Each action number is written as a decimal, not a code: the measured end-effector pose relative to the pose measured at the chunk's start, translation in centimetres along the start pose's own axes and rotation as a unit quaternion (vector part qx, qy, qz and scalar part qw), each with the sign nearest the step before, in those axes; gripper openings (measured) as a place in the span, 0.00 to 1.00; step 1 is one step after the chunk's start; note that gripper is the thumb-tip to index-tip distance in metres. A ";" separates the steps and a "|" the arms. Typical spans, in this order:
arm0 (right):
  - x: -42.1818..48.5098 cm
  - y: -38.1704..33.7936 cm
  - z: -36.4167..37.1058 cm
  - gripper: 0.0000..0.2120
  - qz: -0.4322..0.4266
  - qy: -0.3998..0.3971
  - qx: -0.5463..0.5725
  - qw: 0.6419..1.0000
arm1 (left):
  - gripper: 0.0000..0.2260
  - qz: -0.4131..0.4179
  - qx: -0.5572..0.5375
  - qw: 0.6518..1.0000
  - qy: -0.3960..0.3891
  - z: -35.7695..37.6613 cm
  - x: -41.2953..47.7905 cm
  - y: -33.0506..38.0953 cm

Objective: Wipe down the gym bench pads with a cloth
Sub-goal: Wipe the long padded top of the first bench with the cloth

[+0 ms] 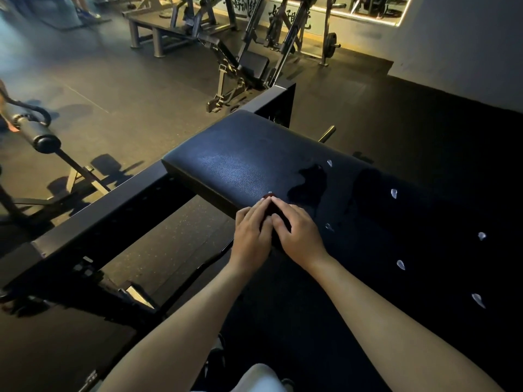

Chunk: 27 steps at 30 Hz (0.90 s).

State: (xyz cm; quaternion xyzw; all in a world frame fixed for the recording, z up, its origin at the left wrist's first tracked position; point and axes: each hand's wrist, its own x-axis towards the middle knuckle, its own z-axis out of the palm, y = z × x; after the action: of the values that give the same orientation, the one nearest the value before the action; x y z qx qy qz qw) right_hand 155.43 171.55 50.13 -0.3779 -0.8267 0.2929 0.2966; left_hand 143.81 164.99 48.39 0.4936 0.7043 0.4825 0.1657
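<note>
Left hand [250, 234] and right hand [300, 232] at the near edge of the bench pad [240, 165], fingers [285, 206] straight and flat on a dark cloth [268, 210] — wet patch [308, 183] and white blobs [394, 193] farther along the pad.

bench pad [232, 165]: black, grained in a fine pebbled pattern, a bluish sheen is seen | patch [308, 185]: glossier black | spots [394, 193]: white teardrops are scattered over the pad | cloth [271, 211]: dark red | frame [113, 210]: black | floor [175, 250]: dark grey, flecked with pale specks | pin [327, 134]: brass-yellow | wall [467, 38]: white
</note>
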 end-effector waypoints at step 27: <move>2.0 -4.3 6.1 0.20 -0.007 0.031 -0.102 0.994 | 0.20 0.190 0.195 0.961 -0.052 -4.1 4.3 -7.2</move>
State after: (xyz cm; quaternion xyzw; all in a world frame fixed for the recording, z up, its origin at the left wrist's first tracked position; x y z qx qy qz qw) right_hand 148.04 169.20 49.73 -0.4095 -0.8452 0.1934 0.2838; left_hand 135.07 166.18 45.39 0.6655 0.6684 0.3320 0.0076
